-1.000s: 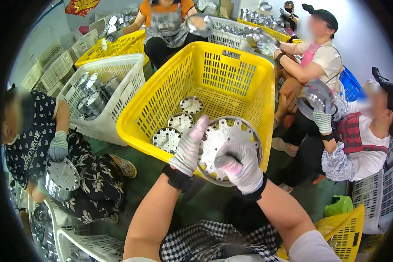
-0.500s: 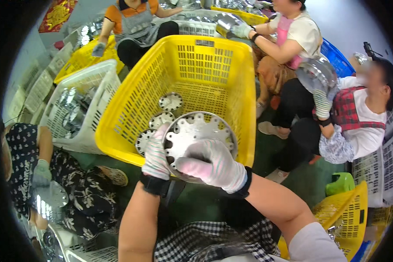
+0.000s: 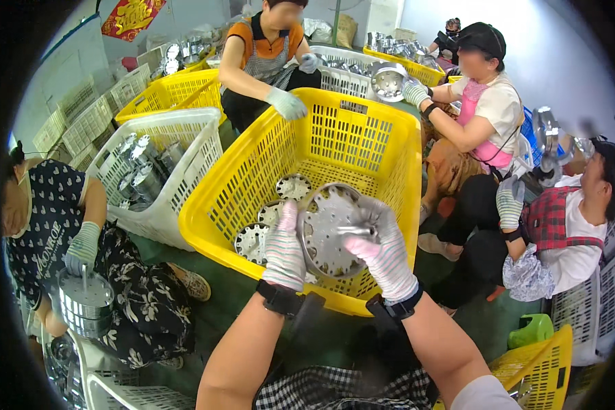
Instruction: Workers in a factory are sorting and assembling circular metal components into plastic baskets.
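Observation:
My gloved left hand (image 3: 285, 249) grips the side of a round metal drum (image 3: 326, 236), its thumb up along the rim. The drum's flat face has scalloped cut-outs round its edge. Over that face, my gloved right hand (image 3: 389, 253) pinches a small shiny metal piece (image 3: 357, 234), too blurred to name. Both hands are above the near side of a large yellow plastic crate (image 3: 355, 130). Inside it lie several round metal parts with notched faces, among them one at the back (image 3: 294, 185) and one near the left wall (image 3: 251, 242).
A white crate of metal parts (image 3: 208, 147) stands to the left. One co-worker's gloved hand (image 3: 287, 104) rests on the yellow crate's far rim. Others sit at both sides, one beside stacked metal drums (image 3: 87, 304). A green stool (image 3: 531, 331) and another yellow crate (image 3: 560, 369) are lower right.
My right hand has shifted rightward from across the drum's face, and a shiny piece now shows in its fingers. The view has tilted up. A co-worker's hand has come onto the crate's rim.

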Demonstrator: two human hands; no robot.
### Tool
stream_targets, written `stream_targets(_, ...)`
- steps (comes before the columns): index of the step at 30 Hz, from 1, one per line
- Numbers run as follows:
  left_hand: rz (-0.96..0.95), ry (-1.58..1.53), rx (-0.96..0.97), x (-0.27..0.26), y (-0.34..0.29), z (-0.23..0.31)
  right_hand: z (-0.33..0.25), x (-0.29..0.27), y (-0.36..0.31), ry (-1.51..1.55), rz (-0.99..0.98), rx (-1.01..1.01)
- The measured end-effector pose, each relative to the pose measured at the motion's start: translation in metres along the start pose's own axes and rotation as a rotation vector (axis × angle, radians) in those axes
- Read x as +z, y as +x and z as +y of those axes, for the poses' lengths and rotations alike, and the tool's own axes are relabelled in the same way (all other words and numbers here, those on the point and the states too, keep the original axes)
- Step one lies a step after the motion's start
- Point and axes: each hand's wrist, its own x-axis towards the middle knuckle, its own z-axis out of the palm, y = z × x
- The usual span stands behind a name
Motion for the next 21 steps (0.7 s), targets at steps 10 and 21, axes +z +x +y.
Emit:
stream_targets(10,0.073,0.295,0.331,-0.025,-0.008,0.0,0.041,0.039,0.005,-0.197,-0.051,-0.085)
stream_targets(21,-0.052,0.248,0.25,-0.022,-0.013,-0.013,0.014,0.047,-0.004,-0.166,-0.009,0.202)
